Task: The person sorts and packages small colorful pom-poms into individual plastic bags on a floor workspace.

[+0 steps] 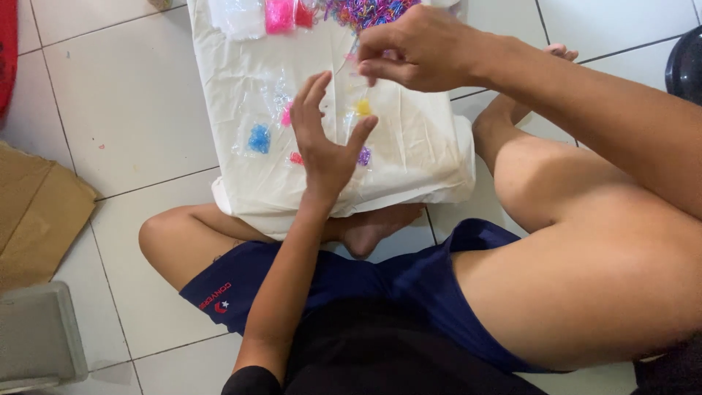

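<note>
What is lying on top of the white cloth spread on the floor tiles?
On the white cloth lie small clear bags of blue beads, pink beads and a multicoloured heap. The left hand and right hand cover part of it; anything beneath them is hidden.

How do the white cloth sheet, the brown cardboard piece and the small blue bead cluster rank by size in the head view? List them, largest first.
1. White cloth sheet
2. Brown cardboard piece, cut off by the frame edge
3. Small blue bead cluster

Brown cardboard (33, 212) flat at left; grey box (40, 336) below it, on white tiles (131, 102).
</note>
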